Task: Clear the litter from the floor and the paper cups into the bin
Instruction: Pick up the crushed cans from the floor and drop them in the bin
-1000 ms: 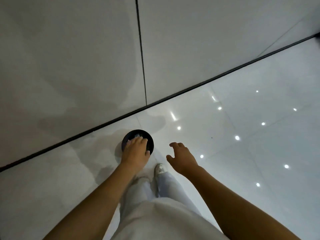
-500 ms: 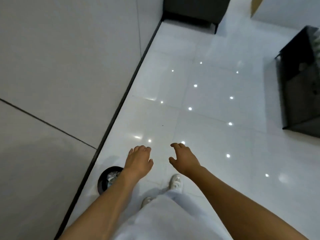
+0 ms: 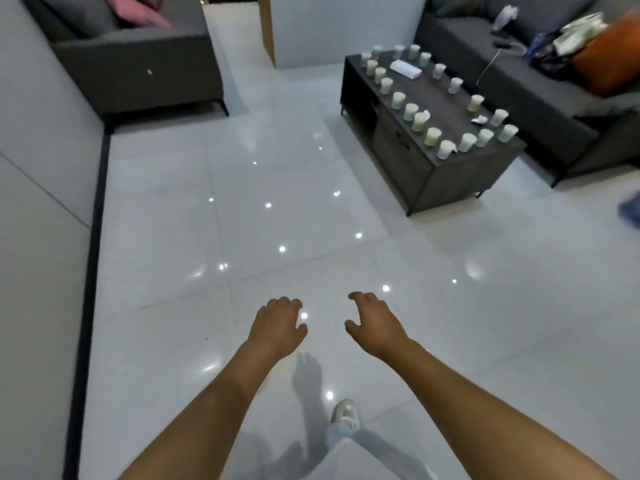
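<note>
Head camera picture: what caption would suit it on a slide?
Both hands, left and right, empty over the tiled floor; paper cups crowd the coffee table ahead.

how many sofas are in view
2: the left sofa against the wall at upper left, the right sofa behind the coffee table at upper right.

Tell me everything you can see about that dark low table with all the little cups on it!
The low table is a long, dark grey box that looks like wood, on short thin black legs on the shiny white floor. Its side shows an open shelf and a drawer. Many pale paper cups stand upright around its top edge, with a white packet and crumpled paper. A grey sofa sits close behind it.
</note>
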